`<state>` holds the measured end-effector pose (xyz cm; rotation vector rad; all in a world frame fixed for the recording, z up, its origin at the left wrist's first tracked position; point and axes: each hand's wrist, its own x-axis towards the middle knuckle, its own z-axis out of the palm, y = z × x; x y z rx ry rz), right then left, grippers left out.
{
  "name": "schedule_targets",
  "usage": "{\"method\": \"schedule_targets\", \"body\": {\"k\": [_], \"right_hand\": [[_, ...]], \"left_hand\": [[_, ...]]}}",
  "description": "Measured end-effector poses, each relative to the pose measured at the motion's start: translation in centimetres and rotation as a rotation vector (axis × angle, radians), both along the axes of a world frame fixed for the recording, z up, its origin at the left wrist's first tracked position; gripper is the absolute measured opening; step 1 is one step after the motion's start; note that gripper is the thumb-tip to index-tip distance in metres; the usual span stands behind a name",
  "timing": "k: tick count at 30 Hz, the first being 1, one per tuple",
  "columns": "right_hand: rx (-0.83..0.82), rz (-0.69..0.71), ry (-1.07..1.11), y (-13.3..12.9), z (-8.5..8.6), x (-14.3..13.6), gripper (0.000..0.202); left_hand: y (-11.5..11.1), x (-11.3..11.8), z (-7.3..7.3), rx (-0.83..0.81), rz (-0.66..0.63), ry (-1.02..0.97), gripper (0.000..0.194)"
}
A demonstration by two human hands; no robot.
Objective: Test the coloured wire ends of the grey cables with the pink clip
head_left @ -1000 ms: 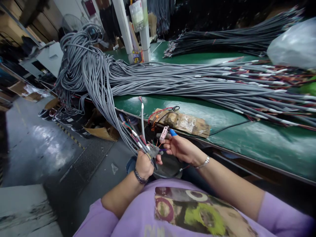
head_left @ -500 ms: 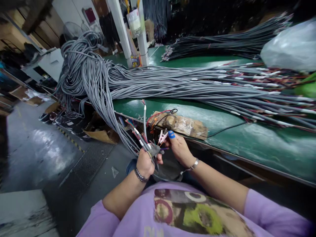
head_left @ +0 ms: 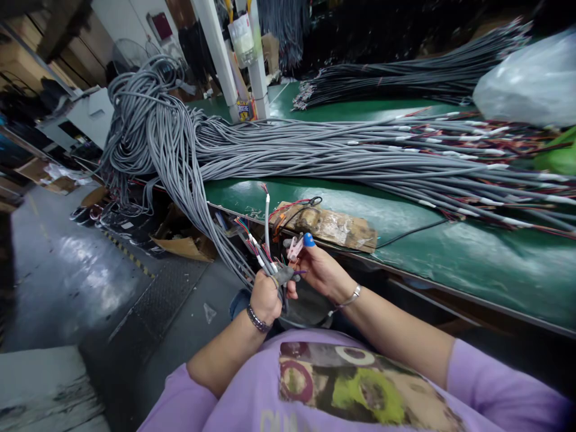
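Several grey cables (head_left: pixel 265 257) with white sleeves and coloured wire ends are bunched in my left hand (head_left: pixel 266 295), which is closed around them. Grey covers sit on its thumb and fingertip. My right hand (head_left: pixel 327 270) has a blue cover (head_left: pixel 308 240) on the thumb. Its fingers are closed at a small pink clip (head_left: pixel 294 248), beside the thumb, near the bench edge. Thin coloured wires lie between the two hands; the right fingertips are partly hidden.
A wooden board (head_left: pixel 339 230) with red and black leads lies along the green bench (head_left: pixel 405 240). Behind it stretches a large bundle of grey cables (head_left: pixel 315 144), hanging over the left edge. Black cables (head_left: pixel 405 81) and a plastic bag (head_left: pixel 531 81) are farther back.
My right hand has shifted slightly up and left, and the pink clip's arms now appear closer together. My left hand keeps its hold, while the cable ends have moved slightly right.
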<state>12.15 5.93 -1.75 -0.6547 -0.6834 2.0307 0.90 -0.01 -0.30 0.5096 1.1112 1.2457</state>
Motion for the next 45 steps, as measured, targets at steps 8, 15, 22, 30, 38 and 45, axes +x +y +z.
{"method": "schedule_targets", "body": {"k": [8,15,22,30,38,45], "right_hand": [[-0.178,0.052,0.083,-0.2,0.5,0.8,0.042],[-0.063,-0.062,-0.004,-0.3,0.3,0.5,0.030],[0.043,-0.086,-0.033,-0.1,-0.3,0.3,0.044],[-0.093,-0.071,0.066,0.5,0.4,-0.3,0.040],[-0.100,0.040,0.038,-0.4,0.0,0.6,0.047],[0.000,0.359,-0.217,-0.3,-0.1,3.0,0.041]], "left_hand": [[-1.3,0.4,0.7,0.035,0.084,0.024,0.034],[-1.4,1.2,1.6,0.048,0.220,0.032,0.036],[-0.8,1.2,1.4,0.056,0.178,0.045,0.036],[-0.4,1.2,0.4,0.048,0.166,0.050,0.034],[-0.8,0.8,0.1,0.042,0.143,0.081,0.037],[-2.3,0.5,-0.9,0.083,0.018,0.133,0.035]]}}
